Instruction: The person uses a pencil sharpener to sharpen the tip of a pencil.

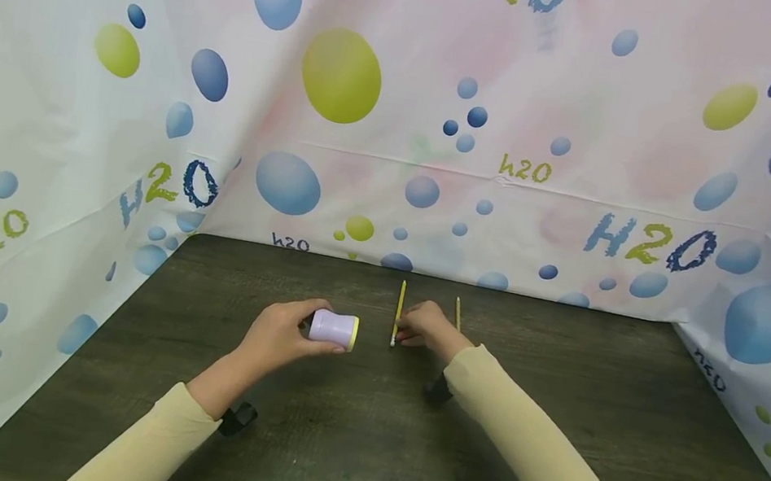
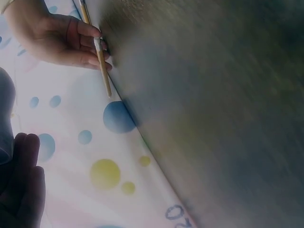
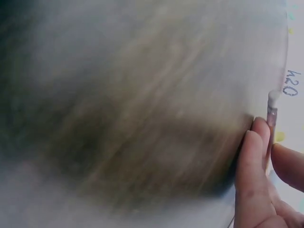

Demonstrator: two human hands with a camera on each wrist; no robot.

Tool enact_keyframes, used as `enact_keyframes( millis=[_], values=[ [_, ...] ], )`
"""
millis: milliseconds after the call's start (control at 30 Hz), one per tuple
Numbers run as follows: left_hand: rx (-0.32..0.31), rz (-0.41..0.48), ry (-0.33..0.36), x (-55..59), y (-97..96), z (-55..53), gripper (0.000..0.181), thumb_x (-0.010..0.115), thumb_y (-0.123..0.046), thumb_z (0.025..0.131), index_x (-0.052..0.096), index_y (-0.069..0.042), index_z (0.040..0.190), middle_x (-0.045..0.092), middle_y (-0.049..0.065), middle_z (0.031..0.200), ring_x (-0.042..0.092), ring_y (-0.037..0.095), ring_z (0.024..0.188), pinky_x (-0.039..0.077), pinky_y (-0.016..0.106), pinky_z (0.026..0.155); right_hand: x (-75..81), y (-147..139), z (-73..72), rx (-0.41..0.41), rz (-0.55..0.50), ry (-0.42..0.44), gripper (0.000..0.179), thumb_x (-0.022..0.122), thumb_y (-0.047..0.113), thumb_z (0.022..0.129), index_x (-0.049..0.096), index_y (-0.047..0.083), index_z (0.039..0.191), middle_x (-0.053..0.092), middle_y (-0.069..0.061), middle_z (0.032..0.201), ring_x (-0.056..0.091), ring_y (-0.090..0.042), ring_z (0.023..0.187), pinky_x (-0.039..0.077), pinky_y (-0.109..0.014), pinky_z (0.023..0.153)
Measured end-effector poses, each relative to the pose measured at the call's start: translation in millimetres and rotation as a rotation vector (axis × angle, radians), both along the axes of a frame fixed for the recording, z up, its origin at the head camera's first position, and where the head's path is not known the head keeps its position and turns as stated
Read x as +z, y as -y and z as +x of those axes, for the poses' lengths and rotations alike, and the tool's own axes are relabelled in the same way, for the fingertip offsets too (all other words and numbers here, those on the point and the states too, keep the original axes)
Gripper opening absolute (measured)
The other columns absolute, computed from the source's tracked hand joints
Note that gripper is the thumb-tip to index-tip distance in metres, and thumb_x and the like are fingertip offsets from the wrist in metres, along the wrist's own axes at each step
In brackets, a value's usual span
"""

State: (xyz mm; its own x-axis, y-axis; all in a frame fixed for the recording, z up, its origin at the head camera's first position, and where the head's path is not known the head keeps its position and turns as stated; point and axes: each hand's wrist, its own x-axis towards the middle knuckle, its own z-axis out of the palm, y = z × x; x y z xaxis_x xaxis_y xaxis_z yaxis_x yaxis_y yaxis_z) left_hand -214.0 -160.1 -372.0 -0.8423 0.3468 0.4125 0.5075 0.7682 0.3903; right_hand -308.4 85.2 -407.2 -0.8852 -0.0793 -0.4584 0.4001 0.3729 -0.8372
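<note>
My left hand (image 1: 276,334) grips a small lilac container (image 1: 331,327) with a yellow band at one end. It is tipped on its side, yellow end toward the right, thumb below and fingers above. In the left wrist view the container (image 2: 5,114) shows only partly at the left edge, beside dark fingers (image 2: 31,190). My right hand (image 1: 428,327) pinches a yellow pencil (image 1: 401,300) near its white eraser end. The eraser (image 3: 273,99) sticks out past thumb and fingertips in the right wrist view. A second pencil (image 1: 458,312) lies beyond the right wrist, partly hidden by it.
The dark wooden table (image 1: 356,450) spreads under both hands. A white sheet (image 1: 558,117) printed with blue and green drops and H2O lettering rises at the back and sides. Black wrist devices (image 1: 238,419) sit below the sleeves.
</note>
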Motion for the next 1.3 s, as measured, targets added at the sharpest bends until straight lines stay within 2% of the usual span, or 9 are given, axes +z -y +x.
enact_keyframes(
  millis=[200,600,700,767,833,900,1167,1300],
  values=[
    [0.006,-0.001,0.005,1.0,1.2,-1.5,0.050,0.092,-0.034,0.074,0.072,-0.007,0.110,0.077,0.009,0.094,0.067,0.016,0.073,0.053,0.030,0.064,2.4,-4,1.5,0.007,-0.036,0.021,0.031,0.059,0.001,0.101,0.058,-0.007,0.132,0.063,-0.002,0.080,0.063,-0.008,0.062,0.060,-0.027,0.068],
    [0.029,0.046,0.072,3.3,3.1,-4.3,0.051,0.092,-0.032,0.075,0.072,-0.004,0.113,0.078,0.014,0.096,0.071,0.024,0.078,0.055,0.033,0.065,4.0,-6,7.8,0.046,-0.085,0.031,0.037,0.059,0.003,0.102,0.055,-0.008,0.137,0.065,-0.002,0.082,0.065,-0.007,0.063,0.059,-0.023,0.064],
    [0.028,0.048,0.081,4.3,3.7,-4.7,0.051,0.091,-0.033,0.075,0.072,-0.004,0.114,0.077,0.014,0.096,0.072,0.026,0.079,0.055,0.033,0.065,6.3,-7,10.9,0.050,-0.094,0.030,0.037,0.060,0.004,0.102,0.056,-0.006,0.137,0.073,-0.010,0.090,0.066,-0.007,0.063,0.059,-0.023,0.063],
    [0.029,0.046,0.077,4.1,3.9,-5.3,0.052,0.091,-0.033,0.075,0.072,-0.004,0.114,0.077,0.014,0.096,0.072,0.026,0.079,0.055,0.034,0.065,8.2,-8,13.9,0.065,-0.096,0.029,0.038,0.059,0.006,0.103,0.055,-0.006,0.138,0.076,-0.018,0.105,0.067,-0.006,0.065,0.059,-0.023,0.064],
    [0.027,0.047,0.075,4.0,3.8,-5.7,0.052,0.091,-0.033,0.075,0.072,-0.004,0.114,0.077,0.014,0.096,0.072,0.027,0.079,0.055,0.034,0.065,10.6,-10,17.5,0.088,-0.096,0.025,0.040,0.058,0.007,0.103,0.053,-0.005,0.141,0.073,-0.021,0.124,0.067,-0.006,0.067,0.058,-0.023,0.064],
    [0.028,0.046,0.072,3.4,3.7,-6.5,0.052,0.091,-0.033,0.075,0.072,-0.004,0.114,0.078,0.013,0.096,0.072,0.027,0.079,0.056,0.035,0.066,12.9,-12,21.2,0.116,-0.097,0.019,0.042,0.057,0.008,0.104,0.050,-0.004,0.144,0.068,-0.021,0.134,0.067,-0.005,0.069,0.057,-0.023,0.065],
    [0.038,0.036,0.074,4.7,4.2,-7.8,0.050,0.091,-0.032,0.076,0.072,-0.004,0.112,0.077,0.013,0.094,0.069,0.023,0.076,0.055,0.034,0.065,20.2,-19,37.5,0.206,-0.133,-0.008,0.046,0.055,0.010,0.104,0.045,-0.007,0.146,0.067,-0.023,0.134,0.067,-0.006,0.075,0.058,-0.025,0.069],
    [0.043,0.032,0.079,5.2,4.1,-7.9,0.049,0.091,-0.033,0.076,0.072,-0.005,0.112,0.077,0.013,0.094,0.069,0.023,0.076,0.055,0.035,0.065,23.2,-22,45.2,0.232,-0.151,-0.013,0.049,0.055,0.010,0.104,0.042,-0.008,0.148,0.066,-0.025,0.136,0.068,-0.007,0.082,0.060,-0.027,0.075]
  ],
)
